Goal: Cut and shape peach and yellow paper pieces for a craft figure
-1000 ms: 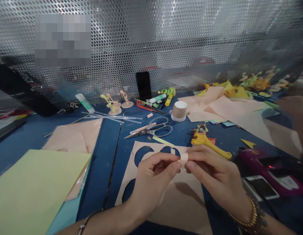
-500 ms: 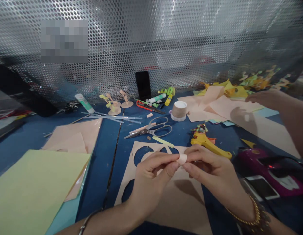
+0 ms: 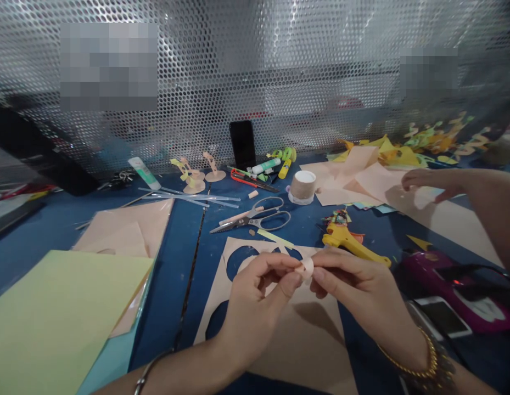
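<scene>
Between the fingertips of my left hand (image 3: 258,296) and my right hand (image 3: 353,291) is a small curled strip of pale pink paper (image 3: 308,267). Both hands pinch it, thumb against fingers, one at either side. Below them lies a pink paper sheet (image 3: 304,345) with round holes cut in it. Just beyond my hands rest open scissors (image 3: 250,220), a thin yellow-green paper strip (image 3: 275,239) and a yellow hot glue gun (image 3: 353,244). Part of the strip is hidden by my fingers.
A co-worker's hand (image 3: 440,184) reaches over pink sheets at the right. Yellow-green paper (image 3: 61,312) covers the left front. A tape roll (image 3: 303,186), a standing phone (image 3: 242,144), clear glue sticks (image 3: 189,196) and a purple power strip (image 3: 464,291) stand or lie around.
The paper strip has turned a little between my fingers, showing more of a loop. At the right, the co-worker's hand has moved left and lower over the pink sheets.
</scene>
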The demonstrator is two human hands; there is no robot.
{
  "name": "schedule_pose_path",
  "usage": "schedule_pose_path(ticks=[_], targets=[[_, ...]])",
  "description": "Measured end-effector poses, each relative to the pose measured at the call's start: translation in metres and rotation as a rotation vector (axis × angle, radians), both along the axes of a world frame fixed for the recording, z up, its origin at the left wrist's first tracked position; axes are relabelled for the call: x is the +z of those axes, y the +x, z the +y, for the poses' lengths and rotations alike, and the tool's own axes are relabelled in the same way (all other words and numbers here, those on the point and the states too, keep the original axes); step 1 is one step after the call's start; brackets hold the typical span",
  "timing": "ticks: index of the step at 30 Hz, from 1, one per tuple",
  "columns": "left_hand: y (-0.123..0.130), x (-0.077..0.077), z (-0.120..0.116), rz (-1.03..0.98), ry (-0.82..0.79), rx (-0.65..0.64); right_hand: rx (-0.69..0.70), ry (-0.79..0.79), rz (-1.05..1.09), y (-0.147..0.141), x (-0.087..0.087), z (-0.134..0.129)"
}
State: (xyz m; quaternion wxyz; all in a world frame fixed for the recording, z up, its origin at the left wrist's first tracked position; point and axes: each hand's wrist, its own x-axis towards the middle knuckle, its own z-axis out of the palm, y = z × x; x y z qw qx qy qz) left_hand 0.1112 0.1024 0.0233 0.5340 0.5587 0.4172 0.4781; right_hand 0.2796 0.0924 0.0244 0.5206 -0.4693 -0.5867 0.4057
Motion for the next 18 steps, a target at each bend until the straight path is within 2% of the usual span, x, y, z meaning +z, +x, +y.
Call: schedule_pose_path(ticks=[6,13,18], targets=[[0.0,0.0004,0.0006,0.031,0.0,-0.018,0.013,0.038,-0.069,0.0023,-0.0032,-0.0001],[0.0001,-0.0007,0.001,0.039,-0.041,-0.009,-0.073,0.186,-0.237,0.0017,-0.001,-0.0025],[0.0013,-0.0024,0.0021,0.025,-0.03,-0.021,-0.067,0.166,-0.28,0.0024,0.0005,-0.0031]])
